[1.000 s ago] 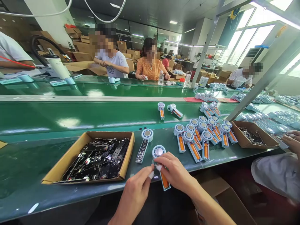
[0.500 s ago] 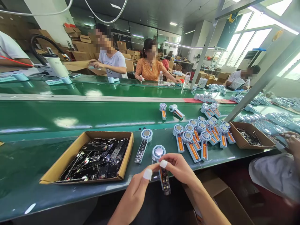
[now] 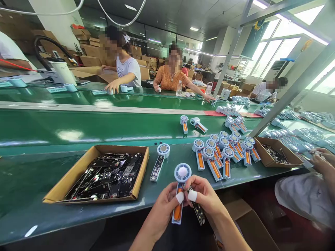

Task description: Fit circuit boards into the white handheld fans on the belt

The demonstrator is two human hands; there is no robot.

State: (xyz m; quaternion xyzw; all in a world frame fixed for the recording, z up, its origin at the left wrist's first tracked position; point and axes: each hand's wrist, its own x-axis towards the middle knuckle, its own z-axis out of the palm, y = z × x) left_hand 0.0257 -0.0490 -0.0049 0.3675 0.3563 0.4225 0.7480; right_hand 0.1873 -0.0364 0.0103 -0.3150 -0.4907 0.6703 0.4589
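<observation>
My left hand [image 3: 167,200] is closed around the handle of a light-blue handheld fan [image 3: 182,171]. The fan's round head points away from me, and its open handle shows an orange strip inside. Just to the right, my right hand [image 3: 205,195] pinches a narrow black circuit board [image 3: 199,213], which hangs slanted beside the handle. Both thumbs have white wraps, and the fingertips nearly meet between fan and board. Beyond my left hand lies another fan [image 3: 163,150] with a circuit board [image 3: 157,169] on its handle.
A cardboard tray [image 3: 141,179] of circuit boards stands on the left of the green bench [image 3: 31,174]. Several open fans [image 3: 208,153] cluster at right, beside another box of boards [image 3: 258,151]. A metal post [image 3: 274,108] slants up there. Co-workers sit across and at right.
The fan in my left hand has come clear of the board, its orange strip now showing. My right hand has shifted right with the board. Across the bench, a co-worker's hand has reached down.
</observation>
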